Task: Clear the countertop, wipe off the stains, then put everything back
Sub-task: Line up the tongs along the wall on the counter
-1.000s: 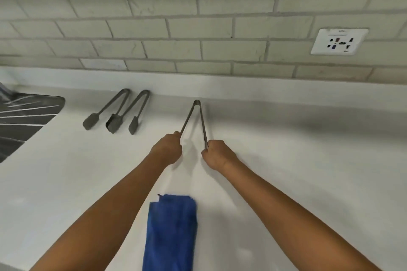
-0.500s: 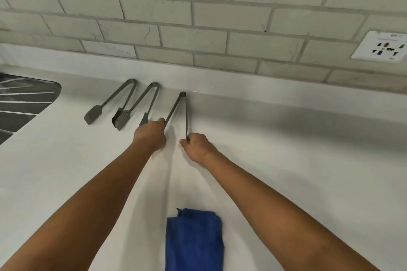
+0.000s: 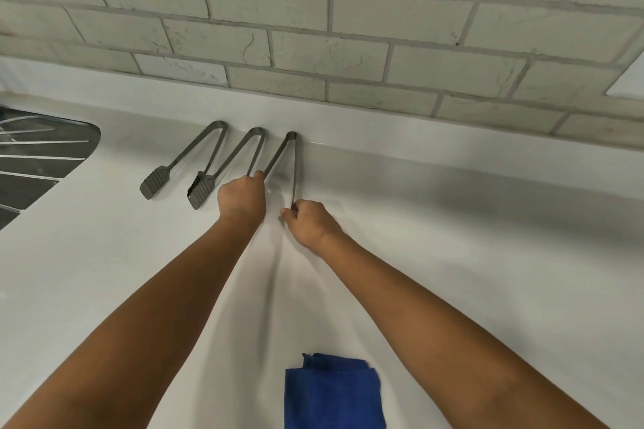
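Head view: we hold the third tongs at frame centre, left hand curled round one arm, right hand pinching the other. Two other tongs lie beside it along the countertop's back edge. The blue cloth rests bottom centre; putting back looks nearly done. Open room spreads right; the sink bounds the left.

Grey brick-tile wall; dark ridged drainboard at left edge.
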